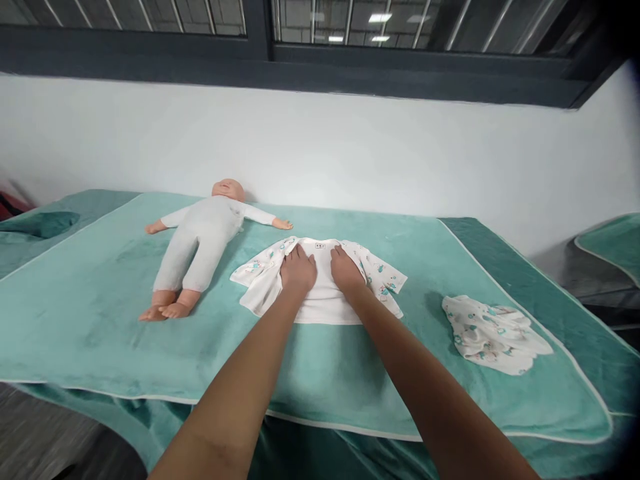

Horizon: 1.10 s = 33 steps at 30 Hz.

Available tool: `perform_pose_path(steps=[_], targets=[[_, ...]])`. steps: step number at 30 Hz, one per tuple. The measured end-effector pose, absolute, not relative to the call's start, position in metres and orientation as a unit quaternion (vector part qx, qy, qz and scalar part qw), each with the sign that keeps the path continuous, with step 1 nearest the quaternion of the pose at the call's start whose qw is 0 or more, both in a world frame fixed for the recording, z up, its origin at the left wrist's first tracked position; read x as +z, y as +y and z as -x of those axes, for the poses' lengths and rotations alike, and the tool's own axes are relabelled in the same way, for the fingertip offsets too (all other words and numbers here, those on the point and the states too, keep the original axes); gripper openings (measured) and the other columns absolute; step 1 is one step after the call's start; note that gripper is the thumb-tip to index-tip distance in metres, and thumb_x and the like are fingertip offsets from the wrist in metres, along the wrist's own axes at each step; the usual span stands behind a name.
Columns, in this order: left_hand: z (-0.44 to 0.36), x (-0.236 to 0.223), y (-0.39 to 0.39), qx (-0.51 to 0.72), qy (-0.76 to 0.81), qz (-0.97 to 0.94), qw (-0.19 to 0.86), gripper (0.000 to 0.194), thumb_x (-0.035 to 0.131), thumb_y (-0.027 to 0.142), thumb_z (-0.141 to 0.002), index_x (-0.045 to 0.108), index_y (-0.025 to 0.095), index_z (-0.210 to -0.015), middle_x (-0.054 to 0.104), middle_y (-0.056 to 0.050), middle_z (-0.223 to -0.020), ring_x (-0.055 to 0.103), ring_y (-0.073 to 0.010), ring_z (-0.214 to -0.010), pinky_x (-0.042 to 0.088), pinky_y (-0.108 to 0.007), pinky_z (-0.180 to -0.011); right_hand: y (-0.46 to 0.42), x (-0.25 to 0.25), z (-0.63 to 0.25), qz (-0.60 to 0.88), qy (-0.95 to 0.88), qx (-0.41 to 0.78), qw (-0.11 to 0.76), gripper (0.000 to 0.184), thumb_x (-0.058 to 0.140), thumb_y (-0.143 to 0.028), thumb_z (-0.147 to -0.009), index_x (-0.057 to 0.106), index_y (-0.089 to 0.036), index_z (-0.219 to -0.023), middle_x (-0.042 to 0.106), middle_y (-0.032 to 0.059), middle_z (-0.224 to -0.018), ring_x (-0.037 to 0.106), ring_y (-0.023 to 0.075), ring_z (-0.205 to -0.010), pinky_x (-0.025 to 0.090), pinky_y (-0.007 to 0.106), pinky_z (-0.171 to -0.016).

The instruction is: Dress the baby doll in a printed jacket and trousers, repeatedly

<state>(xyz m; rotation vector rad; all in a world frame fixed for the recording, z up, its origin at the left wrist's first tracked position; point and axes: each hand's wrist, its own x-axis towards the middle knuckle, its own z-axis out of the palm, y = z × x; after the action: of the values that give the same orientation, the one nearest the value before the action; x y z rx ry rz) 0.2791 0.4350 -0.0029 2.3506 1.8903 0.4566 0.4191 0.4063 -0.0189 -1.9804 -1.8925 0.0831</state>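
A white baby shirt (325, 303) with a small teal print lies spread with its front parted, the neck toward the wall and a label inside the collar. At the front edge on the left, my left hand (299, 270) has its fingers curled on the cloth. My right hand (347, 270) is closed on the opposite front edge, close to the collar. Both hands rest low over the shirt, a short gap apart. To their left a baby doll (203, 227) in a white body suit lies on its back, arms spread, with one hand near the shirt's sleeve.
Crumpled printed baby clothing (495, 333) lies on the right. Everything rests on a teal plush cover (100, 327) with pale piping, over a padded surface. A white wall (350, 153) and a dark window frame (320, 67) stand behind.
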Motion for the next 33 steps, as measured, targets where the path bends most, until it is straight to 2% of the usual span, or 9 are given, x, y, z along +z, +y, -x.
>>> perform_pose_path(steps=[3,6,10,14,19,23,27,30,33], targets=[[-0.276,-0.005,0.427,0.153,0.608,-0.778,0.036,0.065,0.024,0.038,-0.099,0.032,0.0,-0.15,0.037,-0.019,-0.156,0.035,-0.0306,-0.144,0.026,-0.044,-0.12,0.402,-0.016,-0.417,0.709,-0.678,0.027,0.19,0.05,0.026,-0.008,-0.093,0.052,-0.005,-0.136,0.044,0.0188,-0.15,0.036,0.0245,-0.143,0.029,0.039,-0.118],[-0.273,-0.007,0.416,0.157,0.586,-0.795,0.021,0.063,0.025,0.038,-0.099,0.036,0.001,-0.149,0.032,-0.018,-0.159,0.032,-0.0285,-0.146,0.023,-0.043,-0.121,0.394,-0.013,-0.414,0.711,-0.677,0.039,0.184,0.05,0.025,-0.018,-0.099,0.045,-0.005,-0.143,0.035,0.0161,-0.157,0.034,0.0245,-0.145,0.034,0.039,-0.116],[-0.264,-0.007,0.401,0.149,0.54,-0.829,-0.001,0.062,0.026,0.039,-0.099,0.04,0.003,-0.148,0.031,-0.018,-0.159,0.028,-0.0286,-0.148,0.02,-0.046,-0.122,0.373,-0.009,-0.409,0.721,-0.668,0.045,0.179,0.054,0.025,-0.033,-0.102,0.037,-0.01,-0.149,0.026,0.0135,-0.161,0.041,0.0293,-0.14,0.043,0.044,-0.107],[-0.25,-0.007,0.382,0.135,0.502,-0.854,0.0,0.062,0.024,0.041,-0.101,0.039,0.003,-0.148,0.031,-0.018,-0.159,0.024,-0.0283,-0.15,0.016,-0.047,-0.123,0.341,-0.009,-0.4,0.716,-0.677,0.004,0.169,0.053,0.031,-0.037,-0.102,0.041,-0.013,-0.147,0.034,0.012,-0.158,0.04,0.0281,-0.141,0.037,0.044,-0.111],[-0.221,-0.006,0.349,0.156,0.466,-0.871,0.013,0.057,0.027,0.042,-0.101,0.047,0.01,-0.144,0.038,-0.014,-0.157,0.03,-0.0265,-0.148,0.023,-0.045,-0.122,0.285,-0.015,-0.392,0.682,-0.707,-0.022,0.184,0.052,0.036,-0.037,-0.102,0.043,-0.012,-0.146,0.037,0.0121,-0.156,0.031,0.0265,-0.146,0.026,0.047,-0.119],[-0.187,-0.005,0.325,0.18,0.416,-0.891,0.034,0.048,0.031,0.038,-0.102,0.05,0.019,-0.142,0.041,-0.007,-0.155,0.033,-0.0237,-0.146,0.025,-0.046,-0.122,0.242,-0.017,-0.399,0.64,-0.739,-0.02,0.211,0.048,0.039,-0.036,-0.102,0.045,-0.018,-0.146,0.039,0.0105,-0.156,0.032,0.0253,-0.146,0.03,0.049,-0.118],[-0.156,-0.006,0.316,0.212,0.376,-0.899,0.074,0.042,0.04,0.025,-0.097,0.052,0.021,-0.138,0.047,-0.005,-0.152,0.037,-0.0207,-0.143,0.025,-0.045,-0.122,0.216,-0.016,-0.414,0.599,-0.767,-0.018,0.232,0.039,0.047,-0.037,-0.1,0.055,-0.022,-0.135,0.049,0.0086,-0.148,0.043,0.0252,-0.138,0.036,0.048,-0.114],[-0.144,-0.007,0.314,0.255,0.373,-0.885,0.109,0.041,0.046,0.015,-0.09,0.057,0.021,-0.129,0.054,-0.007,-0.141,0.046,-0.0212,-0.134,0.036,-0.042,-0.115,0.21,-0.016,-0.422,0.604,-0.758,-0.033,0.243,0.029,0.051,-0.034,-0.099,0.062,-0.023,-0.124,0.061,0.0083,-0.133,0.054,0.0252,-0.124,0.043,0.045,-0.106],[-0.142,-0.01,0.312,0.287,0.394,-0.868,0.101,0.031,0.046,0.013,-0.089,0.062,0.02,-0.114,0.06,-0.008,-0.121,0.053,-0.0218,-0.117,0.045,-0.04,-0.102,0.213,-0.015,-0.423,0.617,-0.749,-0.055,0.236,0.021,0.049,-0.028,-0.1,0.066,-0.023,-0.111,0.066,0.0071,-0.116,0.058,0.0245,-0.109,0.046,0.042,-0.095]])
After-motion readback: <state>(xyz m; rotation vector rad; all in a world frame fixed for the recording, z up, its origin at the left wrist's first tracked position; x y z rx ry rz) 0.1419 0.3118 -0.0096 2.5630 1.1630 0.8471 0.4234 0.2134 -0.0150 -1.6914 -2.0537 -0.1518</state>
